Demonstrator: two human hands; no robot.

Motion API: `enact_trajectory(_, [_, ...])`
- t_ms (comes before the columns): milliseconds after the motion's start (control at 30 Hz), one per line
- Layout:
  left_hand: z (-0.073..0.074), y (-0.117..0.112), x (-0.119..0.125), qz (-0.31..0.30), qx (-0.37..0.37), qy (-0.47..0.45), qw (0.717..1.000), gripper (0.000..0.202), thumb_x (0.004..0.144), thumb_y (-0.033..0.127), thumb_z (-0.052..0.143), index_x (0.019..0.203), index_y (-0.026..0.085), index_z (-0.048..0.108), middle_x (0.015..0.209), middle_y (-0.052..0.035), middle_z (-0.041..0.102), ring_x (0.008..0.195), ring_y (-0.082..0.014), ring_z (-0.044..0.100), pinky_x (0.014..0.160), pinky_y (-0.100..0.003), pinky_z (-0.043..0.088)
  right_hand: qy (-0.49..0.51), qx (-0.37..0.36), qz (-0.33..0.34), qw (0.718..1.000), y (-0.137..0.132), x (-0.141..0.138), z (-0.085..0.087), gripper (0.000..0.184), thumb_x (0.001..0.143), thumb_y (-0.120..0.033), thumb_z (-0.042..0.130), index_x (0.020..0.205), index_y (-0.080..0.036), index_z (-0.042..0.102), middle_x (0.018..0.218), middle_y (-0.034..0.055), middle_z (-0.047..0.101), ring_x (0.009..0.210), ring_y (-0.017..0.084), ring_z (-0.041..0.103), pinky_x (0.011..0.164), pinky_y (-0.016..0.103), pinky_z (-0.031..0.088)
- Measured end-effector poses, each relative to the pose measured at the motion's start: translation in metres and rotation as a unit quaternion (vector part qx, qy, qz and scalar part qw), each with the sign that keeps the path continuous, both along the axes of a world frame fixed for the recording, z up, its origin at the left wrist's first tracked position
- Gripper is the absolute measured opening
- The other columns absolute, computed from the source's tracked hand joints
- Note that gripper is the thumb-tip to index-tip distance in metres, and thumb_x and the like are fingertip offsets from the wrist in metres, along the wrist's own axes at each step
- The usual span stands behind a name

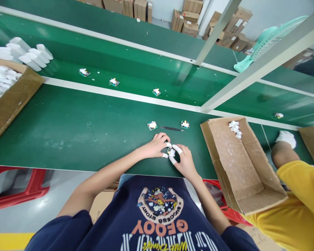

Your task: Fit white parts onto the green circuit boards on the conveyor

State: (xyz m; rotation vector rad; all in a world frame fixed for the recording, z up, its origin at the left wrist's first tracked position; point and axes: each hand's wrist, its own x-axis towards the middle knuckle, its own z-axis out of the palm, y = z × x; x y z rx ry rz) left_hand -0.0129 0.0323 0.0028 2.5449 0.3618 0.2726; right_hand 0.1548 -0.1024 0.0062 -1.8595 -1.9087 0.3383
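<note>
A small circuit board (169,152) with a white part on it is pinched between both my hands, just above the green bench. My left hand (157,146) grips its left side with thumb and finger, which wear white finger cots. From the right, my right hand (183,159) closes its white-capped thumb and finger round the white part. Beyond the hands lie black tweezers (172,128), with one circuit board (152,125) to their left and another circuit board (185,124) to their right. The fingers partly hide the held board.
A cardboard box (232,164) holding several small white pieces stands at the right. Another box (18,97) full of white pieces is at the left, near stacked white casings (31,54). More boards (114,82) lie behind the rail. A co-worker's gloved hand (286,138) is far right.
</note>
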Motion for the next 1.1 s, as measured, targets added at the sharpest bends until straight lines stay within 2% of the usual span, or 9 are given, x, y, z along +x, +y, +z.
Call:
enact_trajectory(167, [0.0, -0.001, 0.0, 0.01, 0.007, 0.011, 1.0, 0.026, 0.076, 0.023, 0.07, 0.099, 0.016, 0.06, 0.119, -0.0102, 0.049, 0.121, -0.03, 0.034, 0.099, -0.046, 0.033, 0.076, 0.041, 0.02, 0.996, 0.0, 0.006, -0.011, 0.032, 0.084, -0.024, 0.062, 0.115, -0.022, 0.056, 0.113, 0.0087, 0.056, 0.106, 0.026, 0.051, 0.091, 0.043, 0.042])
enact_trajectory(333, [-0.001, -0.001, 0.0, 0.009, 0.015, 0.011, 1.0, 0.025, 0.076, 0.022, 0.069, 0.098, 0.016, 0.06, 0.12, -0.0101, 0.049, 0.121, -0.0296, 0.034, 0.099, -0.046, 0.031, 0.098, 0.037, 0.024, 0.994, 0.001, 0.006, -0.012, 0.034, 0.082, -0.025, 0.065, 0.114, -0.023, 0.056, 0.115, 0.0082, 0.055, 0.108, 0.026, 0.049, 0.093, 0.044, 0.04])
enact_trajectory(767, [0.005, -0.005, -0.004, 0.021, -0.006, 0.001, 1.0, 0.03, 0.075, 0.03, 0.072, 0.1, 0.018, 0.059, 0.116, -0.0089, 0.05, 0.118, -0.0286, 0.037, 0.099, -0.044, 0.032, 0.097, 0.051, -0.006, 0.994, 0.003, -0.007, -0.015, 0.02, 0.085, -0.02, 0.057, 0.105, -0.021, 0.058, 0.104, 0.0064, 0.061, 0.102, 0.024, 0.05, 0.09, 0.042, 0.04])
enact_trajectory(833, [0.005, -0.006, -0.008, 0.03, -0.01, -0.006, 0.999, 0.032, 0.073, 0.03, 0.073, 0.1, 0.019, 0.059, 0.116, -0.0083, 0.05, 0.118, -0.0285, 0.038, 0.1, -0.044, 0.033, 0.086, 0.043, 0.009, 0.995, 0.002, -0.007, -0.016, 0.026, 0.085, -0.02, 0.057, 0.111, -0.021, 0.056, 0.107, 0.0068, 0.06, 0.104, 0.024, 0.05, 0.091, 0.042, 0.04])
enact_trajectory(967, [0.01, 0.0, -0.02, 0.047, -0.027, -0.035, 0.998, 0.049, 0.062, 0.031, 0.081, 0.104, 0.022, 0.058, 0.122, -0.0065, 0.049, 0.119, -0.028, 0.038, 0.104, -0.042, 0.034, 0.046, 0.006, 0.085, 0.995, -0.001, -0.005, -0.021, 0.059, 0.079, -0.021, 0.065, 0.134, -0.024, 0.043, 0.117, 0.0088, 0.055, 0.108, 0.026, 0.05, 0.093, 0.042, 0.043])
enact_trajectory(1033, [0.016, 0.009, -0.028, 0.078, -0.018, -0.049, 0.996, 0.052, 0.065, 0.033, 0.08, 0.11, 0.025, 0.055, 0.123, -0.0056, 0.049, 0.121, -0.0266, 0.037, 0.107, -0.042, 0.031, 0.019, -0.004, 0.088, 0.996, -0.002, -0.006, -0.027, 0.059, 0.078, -0.016, 0.063, 0.133, -0.026, 0.046, 0.116, 0.0087, 0.055, 0.104, 0.026, 0.052, 0.09, 0.041, 0.045])
enact_trajectory(1100, [0.021, 0.02, -0.035, 0.144, 0.002, -0.054, 0.988, 0.047, 0.074, 0.03, 0.072, 0.117, 0.025, 0.052, 0.124, -0.0057, 0.048, 0.121, -0.0256, 0.037, 0.107, -0.044, 0.031, -0.014, -0.015, 0.069, 0.997, -0.004, -0.009, -0.031, 0.05, 0.077, -0.013, 0.062, 0.125, -0.026, 0.053, 0.11, 0.0087, 0.056, 0.098, 0.027, 0.054, 0.085, 0.041, 0.047])
